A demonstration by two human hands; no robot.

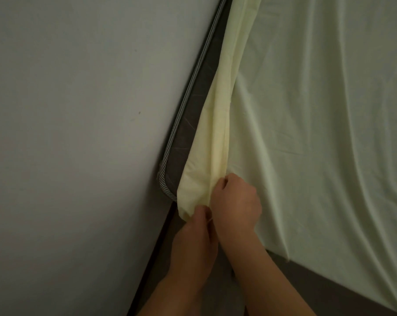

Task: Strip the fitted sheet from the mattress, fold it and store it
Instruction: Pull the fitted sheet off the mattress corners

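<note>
- The left hand (198,233) and right hand (235,201) meet at the mattress (188,131) corner, side by side, fingers curled into bunched cloth.
- The fitted sheet (318,133) — pale yellow-green — is peeled back off that corner, its folded edge running up along the side.
- Dark grey mattress fabric with striped piping (194,83) shows bare — pressed against a plain wall (79,110).

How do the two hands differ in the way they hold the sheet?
The left hand is lower, pinching the sheet at its loose corner; the right hand is higher, curled on a bunched fold. The left hand lies nearer the wall, the right hand nearer the bed's middle. Both grip the same sheet at the mattress corner.
</note>
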